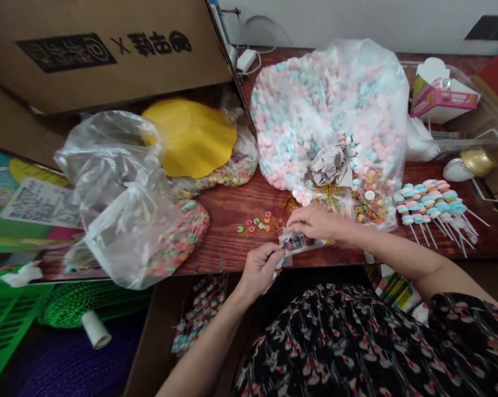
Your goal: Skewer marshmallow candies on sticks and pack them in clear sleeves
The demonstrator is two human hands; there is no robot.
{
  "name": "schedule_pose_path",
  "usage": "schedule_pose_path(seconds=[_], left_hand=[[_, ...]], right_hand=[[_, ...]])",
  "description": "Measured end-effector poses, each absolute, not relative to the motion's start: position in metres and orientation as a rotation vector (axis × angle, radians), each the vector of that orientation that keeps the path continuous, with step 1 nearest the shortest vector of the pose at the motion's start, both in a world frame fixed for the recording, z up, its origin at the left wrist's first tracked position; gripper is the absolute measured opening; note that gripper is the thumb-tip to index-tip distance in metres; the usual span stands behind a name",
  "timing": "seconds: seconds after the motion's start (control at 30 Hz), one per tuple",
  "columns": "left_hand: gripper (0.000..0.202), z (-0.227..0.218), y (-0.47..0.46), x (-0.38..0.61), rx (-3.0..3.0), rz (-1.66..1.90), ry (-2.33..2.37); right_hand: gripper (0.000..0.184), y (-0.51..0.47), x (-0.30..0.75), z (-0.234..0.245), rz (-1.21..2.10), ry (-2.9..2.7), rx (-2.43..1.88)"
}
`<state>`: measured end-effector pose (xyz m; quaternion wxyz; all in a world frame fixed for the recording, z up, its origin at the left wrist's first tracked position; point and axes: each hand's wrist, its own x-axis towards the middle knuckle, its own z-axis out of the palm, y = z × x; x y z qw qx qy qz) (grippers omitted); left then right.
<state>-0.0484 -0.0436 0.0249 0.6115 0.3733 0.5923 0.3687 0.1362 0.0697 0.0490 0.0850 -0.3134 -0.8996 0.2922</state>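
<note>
Near the table's front edge, my left hand [260, 269] is closed, pinching the left end of a small clear plastic bag [297, 243] with a dark printed label. Small pastel pieces, perhaps marshmallow, show under its fingers. From above, my right hand [312, 221] grips the bag's upper edge, its fingers bent and partly hiding it. Just left of the hands lie several loose ring-shaped candies [256, 222]. Gold twist ties [329, 194] lie beyond the right hand. To the right, marshmallow skewers [430, 203] rest in a pile, their white sticks pointing toward me.
A big clear bag of pastel marshmallows [327, 94] fills the back. On the left are a bag of ring candies [178, 237], a yellow wavy-rimmed bowl [191, 138] and a cardboard box [108, 49]. A clear bin [486, 118] stands far right; a green basket [0, 325] sits below.
</note>
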Motion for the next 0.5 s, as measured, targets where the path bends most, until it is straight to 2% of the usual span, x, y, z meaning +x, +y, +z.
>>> schedule_pose_path(seconds=[0.1, 0.17, 0.5], left_hand=[[0.033, 0.021, -0.045, -0.059, 0.624, 0.908, 1.396], [0.036, 0.02, -0.045, -0.065, 0.532, 0.974, 1.365], [0.032, 0.019, -0.049, -0.072, 0.435, 1.002, 1.223]], right_hand=[[0.022, 0.087, 0.127, 0.045, 0.564, -2.79, -1.31], [0.022, 0.09, 0.118, 0.039, 0.385, -2.926, -1.404], [0.028, 0.09, 0.114, 0.026, 0.337, -3.037, -1.311]])
